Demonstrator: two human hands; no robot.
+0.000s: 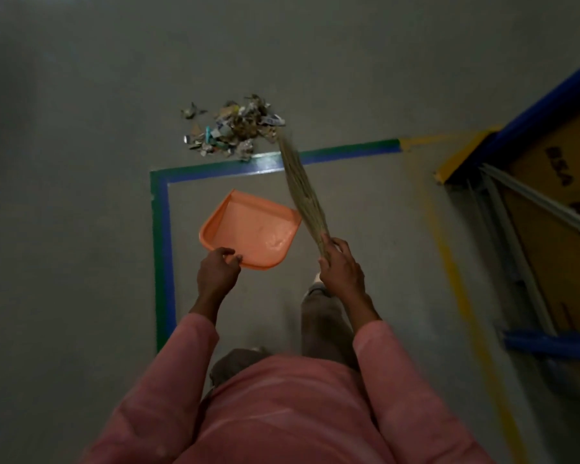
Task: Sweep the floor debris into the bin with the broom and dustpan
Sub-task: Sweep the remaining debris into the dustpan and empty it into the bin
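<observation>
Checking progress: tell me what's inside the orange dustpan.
The dustpan holds no visible debris; the debris pile lies on the floor beyond it. The left hand covers part of its near rim.

Orange dustpan [248, 229], straw-tan broom [300, 192], pink sleeves [188, 349], grey floor [81, 162], green-blue tape [163, 246], yellow tape [449, 249]

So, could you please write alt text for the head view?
A person in pink sleeves holds an orange dustpan in the left hand and a grass broom in the right hand, its tip at a debris pile.
</observation>
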